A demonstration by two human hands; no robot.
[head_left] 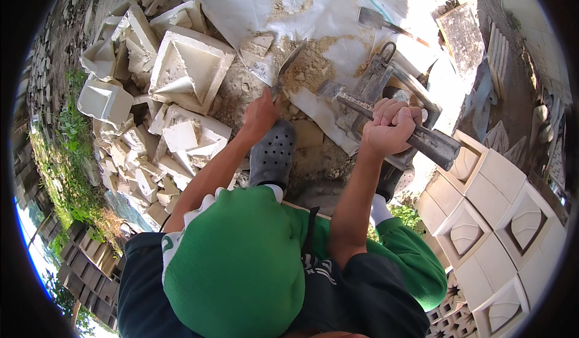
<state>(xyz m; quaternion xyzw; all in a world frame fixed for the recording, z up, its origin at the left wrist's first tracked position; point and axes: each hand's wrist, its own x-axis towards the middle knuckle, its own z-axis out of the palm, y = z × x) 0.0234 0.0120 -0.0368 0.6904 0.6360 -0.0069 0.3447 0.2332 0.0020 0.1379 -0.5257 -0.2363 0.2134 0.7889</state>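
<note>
Gripping a metal bar tool in a closed fist, right hand; left hand, fingers curled, steadies a trowel blade on the sandy mix. Judgement: keep left fingers behind the edge, strike squarely.

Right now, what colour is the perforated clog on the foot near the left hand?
Grey, with rows of small round holes: the clog shows best in the head view.

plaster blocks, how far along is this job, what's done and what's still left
Done: whole cast blocks with recessed patterns stand in rows at the right. In hand: the right hand grips a heavy metal bar tool, and the left hand holds a thin blade against the sandy lump on the white sheet. Left: a heap of broken plaster pieces lies at the left.
</note>
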